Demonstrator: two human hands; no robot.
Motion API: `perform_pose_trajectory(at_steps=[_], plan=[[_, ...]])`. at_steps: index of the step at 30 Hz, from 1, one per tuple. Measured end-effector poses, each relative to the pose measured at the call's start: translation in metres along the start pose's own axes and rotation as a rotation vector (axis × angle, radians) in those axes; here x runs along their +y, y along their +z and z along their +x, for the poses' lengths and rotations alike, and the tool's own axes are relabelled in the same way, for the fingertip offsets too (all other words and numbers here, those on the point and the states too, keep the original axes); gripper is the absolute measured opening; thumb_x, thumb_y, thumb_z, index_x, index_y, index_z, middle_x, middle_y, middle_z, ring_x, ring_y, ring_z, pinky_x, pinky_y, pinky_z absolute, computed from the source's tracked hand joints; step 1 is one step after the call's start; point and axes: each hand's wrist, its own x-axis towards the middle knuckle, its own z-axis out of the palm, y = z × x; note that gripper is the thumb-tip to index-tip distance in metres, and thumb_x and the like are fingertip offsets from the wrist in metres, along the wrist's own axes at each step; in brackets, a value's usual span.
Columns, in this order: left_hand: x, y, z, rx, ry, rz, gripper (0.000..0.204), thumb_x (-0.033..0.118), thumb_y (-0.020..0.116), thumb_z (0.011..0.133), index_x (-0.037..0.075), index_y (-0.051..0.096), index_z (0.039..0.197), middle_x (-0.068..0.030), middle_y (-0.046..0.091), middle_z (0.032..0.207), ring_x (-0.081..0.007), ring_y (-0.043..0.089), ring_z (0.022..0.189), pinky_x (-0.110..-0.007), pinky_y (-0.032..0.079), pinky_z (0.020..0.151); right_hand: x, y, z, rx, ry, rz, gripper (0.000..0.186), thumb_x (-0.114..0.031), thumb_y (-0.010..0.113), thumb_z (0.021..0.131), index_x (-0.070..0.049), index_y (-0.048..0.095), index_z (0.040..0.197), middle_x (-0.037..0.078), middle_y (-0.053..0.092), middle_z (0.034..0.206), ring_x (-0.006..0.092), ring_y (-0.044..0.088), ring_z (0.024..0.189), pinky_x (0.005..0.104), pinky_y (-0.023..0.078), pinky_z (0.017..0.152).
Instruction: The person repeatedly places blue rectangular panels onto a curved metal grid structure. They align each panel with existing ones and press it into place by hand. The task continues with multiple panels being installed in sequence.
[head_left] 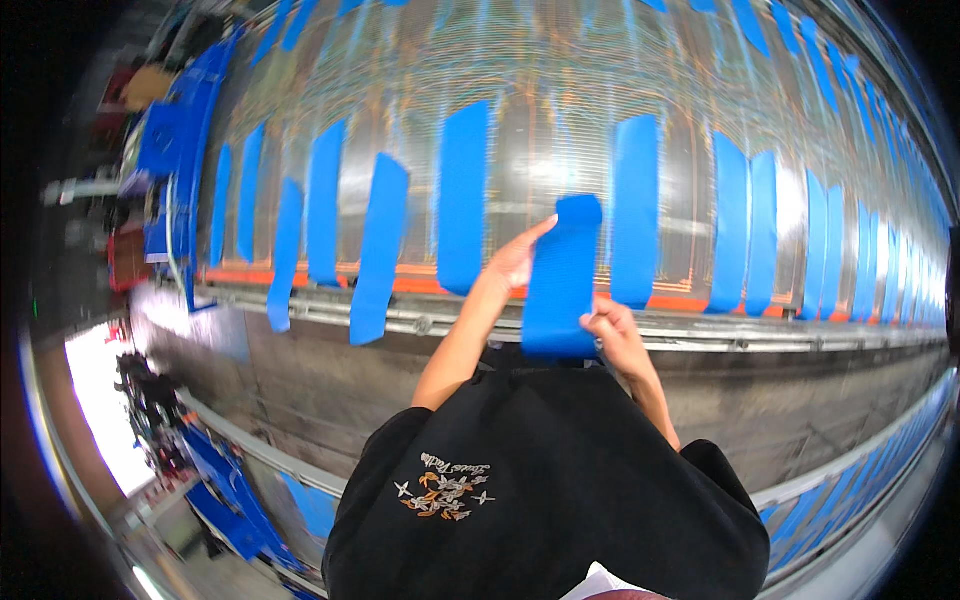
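Left hand [515,255]: pinching blue strip [562,275] at 10 o'clock edge.
Right hand [612,330]: gripping strip's 5 o'clock corner.
Behind: shiny panel [540,150].

Blue tape strips [462,195] across shiny wired panel [560,110]; black shirt [540,490].

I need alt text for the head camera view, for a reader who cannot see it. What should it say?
Two bare hands hold a blue strip in front of a wide shiny panel: the left hand at its upper edge, the right hand at its lower right edge. Many similar blue strips hang in a row across the panel.
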Motion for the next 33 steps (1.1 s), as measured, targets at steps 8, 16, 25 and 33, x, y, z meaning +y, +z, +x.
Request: perform_pose_trajectory(at_steps=[8, 16, 25, 33], plan=[[0.119, 0.023, 0.108, 0.262, 0.314, 0.232, 0.037, 0.018, 0.082, 0.093, 0.002, 0.069, 0.124, -0.0120, 0.076, 0.118, -0.0254, 0.074, 0.106, -0.042, 0.060, 0.096, 0.040, -0.041, 0.045, 0.293, 0.209, 0.601, 0.035, -0.016, 0.061, 0.103, 0.000, 0.060, 0.134, 0.000, 0.069, 0.103, 0.0093, 0.061, 0.096, 0.0266, 0.047, 0.090], [0.140, -0.008, 0.219, 0.491, 0.439, 0.889, 0.039, 0.029, 0.089, 0.088, 0.000, 0.076, 0.111, -0.0123, 0.079, 0.108, -0.0218, 0.076, 0.090, -0.038, 0.060, 0.083, 0.080, -0.040, 0.076, 0.576, 0.203, 0.074, 0.027, -0.018, 0.073, 0.098, 0.005, 0.073, 0.112, 0.008, 0.077, 0.092, 0.0128, 0.068, 0.081, 0.0336, 0.055, 0.074], [0.121, -0.022, 0.271, 0.639, 0.590, 1.431, 0.040, 0.044, 0.089, 0.081, 0.008, 0.082, 0.095, -0.0102, 0.061, 0.130, -0.0330, 0.040, 0.133, -0.055, 0.029, 0.118, 0.116, -0.041, 0.094, 0.744, 0.265, -0.116, 0.028, -0.020, 0.075, 0.097, 0.006, 0.072, 0.106, 0.014, 0.074, 0.081, 0.0151, 0.066, 0.071, 0.0362, 0.053, 0.069], [0.115, -0.022, 0.280, 0.656, 0.591, 1.522, 0.040, 0.045, 0.089, 0.081, 0.007, 0.081, 0.090, -0.0076, 0.060, 0.130, -0.0321, 0.042, 0.130, -0.056, 0.027, 0.118, 0.127, -0.049, 0.100, 0.761, 0.362, -0.120, 0.027, -0.021, 0.075, 0.097, 0.006, 0.068, 0.099, 0.014, 0.069, 0.072, 0.0149, 0.059, 0.063, 0.0369, 0.048, 0.061]])
